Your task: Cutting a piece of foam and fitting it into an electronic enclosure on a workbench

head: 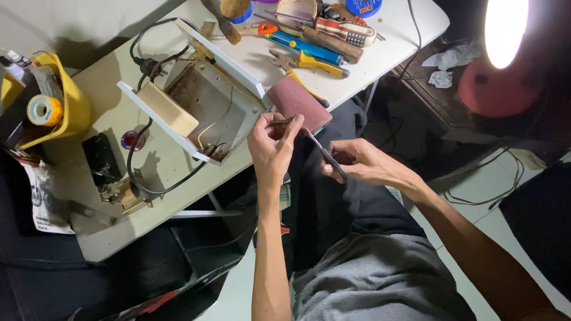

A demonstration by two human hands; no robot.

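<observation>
A white worktable is crowding the upper frame, an opened casing sitting at its near edge. Just below, at six o'clock of it, the left hand is pinching something too small to identify, while the right hand is gripping a slim dark tool, maybe tweezers. It is looking thin, stiff, light and slippery; holding it mid-shaft seems safest.
</observation>
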